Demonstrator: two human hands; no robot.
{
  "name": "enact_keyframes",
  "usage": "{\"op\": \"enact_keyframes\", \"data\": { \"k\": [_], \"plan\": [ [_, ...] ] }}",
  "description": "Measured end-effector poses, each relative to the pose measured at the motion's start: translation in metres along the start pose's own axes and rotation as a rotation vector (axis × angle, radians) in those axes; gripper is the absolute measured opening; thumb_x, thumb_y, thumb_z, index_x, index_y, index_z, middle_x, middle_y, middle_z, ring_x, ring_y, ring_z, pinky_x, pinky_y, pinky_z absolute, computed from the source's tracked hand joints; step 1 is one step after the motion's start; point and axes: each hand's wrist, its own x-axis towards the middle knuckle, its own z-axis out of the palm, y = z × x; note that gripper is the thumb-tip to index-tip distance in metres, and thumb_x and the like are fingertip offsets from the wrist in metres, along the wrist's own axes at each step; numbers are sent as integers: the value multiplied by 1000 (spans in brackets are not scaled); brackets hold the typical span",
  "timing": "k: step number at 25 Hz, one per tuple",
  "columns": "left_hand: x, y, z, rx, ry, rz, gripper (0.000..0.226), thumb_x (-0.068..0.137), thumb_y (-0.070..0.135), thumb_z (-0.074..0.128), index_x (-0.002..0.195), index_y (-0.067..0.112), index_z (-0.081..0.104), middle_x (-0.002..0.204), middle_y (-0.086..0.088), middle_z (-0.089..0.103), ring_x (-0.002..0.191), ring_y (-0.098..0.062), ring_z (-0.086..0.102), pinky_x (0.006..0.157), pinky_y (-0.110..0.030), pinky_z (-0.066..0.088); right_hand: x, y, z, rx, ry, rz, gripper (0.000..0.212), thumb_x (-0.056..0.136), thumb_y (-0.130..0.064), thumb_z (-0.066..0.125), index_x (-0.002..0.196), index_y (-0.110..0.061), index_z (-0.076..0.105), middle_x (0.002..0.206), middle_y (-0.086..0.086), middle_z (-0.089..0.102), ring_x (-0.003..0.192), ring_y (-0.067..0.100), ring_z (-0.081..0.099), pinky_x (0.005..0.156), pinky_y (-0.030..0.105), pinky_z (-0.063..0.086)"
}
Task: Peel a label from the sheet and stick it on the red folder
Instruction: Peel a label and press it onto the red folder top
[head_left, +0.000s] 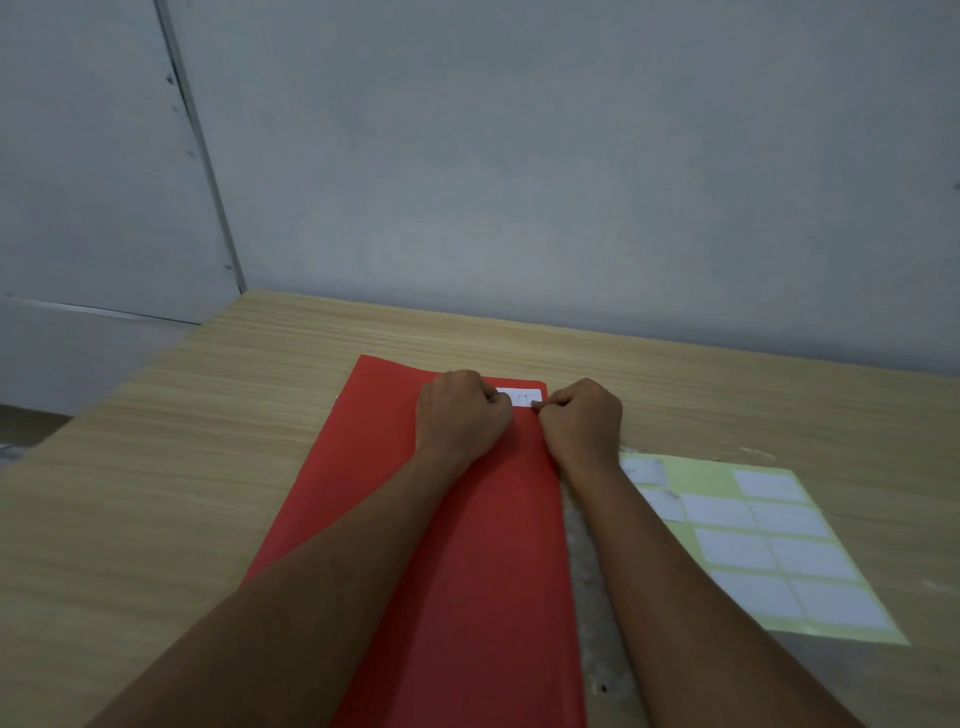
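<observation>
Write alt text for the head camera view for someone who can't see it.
Two hands, left hand and right hand, press a white label onto the far right corner of a red folder on a wooden table. A label sheet lies to the right.

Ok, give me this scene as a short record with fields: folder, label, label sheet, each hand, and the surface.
folder: red folder lying flat on the table, lengthwise away from the person
label: white label at the folder's far right corner, faint marks on it, unreadable
label sheet: label sheet to the folder's right, pale green backing, some spots bare
left hand: left hand curled, fingertips at the label's left end
right hand: right hand curled, fingertips at the label's right end
surface: wooden table
</observation>
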Motion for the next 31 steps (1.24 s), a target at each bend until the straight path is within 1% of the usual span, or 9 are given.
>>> {"op": "enact_keyframes", "data": {
  "k": [2, 8, 12, 17, 19, 22, 24, 27, 31],
  "plan": [
    [0, 0, 0, 13, -14, -3, 35, 72, 26, 55, 49, 1, 46, 55, -13, 56, 53, -33, 54, 53, -41, 45, -1, -1, -1, -27, -17, -10, 14, 75, -6, 68, 72, 2, 80, 71, 20, 73, 76, 35, 67, 65, 37, 43],
    [0, 4, -3, 21, -45, -35, 32, 72, 26, 55, 47, 10, 44, 55, -16, 59, 56, -34, 57, 57, -42, 48, -1, -8, -4, -43, -54, 1, 15, 77, -7, 68, 72, 0, 80, 69, 17, 73, 73, 33, 68, 65, 35, 47],
    [0, 5, -5, 24, -54, -49, 29, 69, 23, 52, 46, 6, 43, 42, -5, 37, 49, -32, 44, 54, -35, 38, -3, -15, -6, -61, -99, 53, 17, 77, -9, 64, 67, -3, 76, 71, 16, 70, 78, 33, 67, 61, 34, 50],
    [3, 8, -9, 65, -122, -52, 28, 72, 21, 50, 47, 12, 45, 47, 0, 44, 55, -28, 51, 53, -30, 37, -1, -23, -14, -107, -166, 84, 21, 78, -16, 63, 89, -13, 81, 96, 10, 76, 94, 31, 69, 71, 27, 49],
    [5, 8, -13, 76, -158, -64, 26, 76, 24, 50, 55, 11, 59, 56, -2, 56, 63, -28, 60, 56, -31, 43, -3, -25, -18, -95, -177, 98, 23, 77, -14, 62, 92, -15, 80, 100, 9, 76, 96, 30, 70, 71, 26, 47],
    [2, 6, -22, 51, -161, -54, 31, 79, 24, 50, 88, 19, 80, 79, -2, 74, 78, -26, 68, 66, -32, 52, -11, -25, -26, -113, -174, 101, 24, 77, -13, 62, 95, -14, 77, 102, 8, 73, 98, 30, 68, 74, 28, 50],
    [-3, 0, -34, 62, -97, -40, 35, 78, 24, 52, 98, 25, 80, 90, 3, 77, 86, -24, 69, 71, -32, 53, -19, -23, -32, -195, -197, 79, 24, 77, -15, 62, 97, -10, 73, 103, 11, 71, 99, 32, 67, 76, 32, 53],
    [-12, -23, -61, 273, 51, -76, 36, 77, 29, 53, 103, 27, 79, 103, 0, 75, 100, -27, 65, 84, -37, 50, -31, -22, -41, -291, -280, 96, 27, 78, -25, 69, 98, -7, 66, 106, 17, 67, 101, 35, 66, 69, 30, 44],
    [-30, -54, -95, 356, 43, -244, 43, 80, 33, 58, 120, 27, 70, 116, -6, 60, 113, -31, 52, 90, -46, 44, -44, -29, -51, -352, -361, 108, 57, 69, -44, 86, 108, -8, 65, 112, 13, 67, 107, 31, 66, 72, 30, 45]
  ]
}}
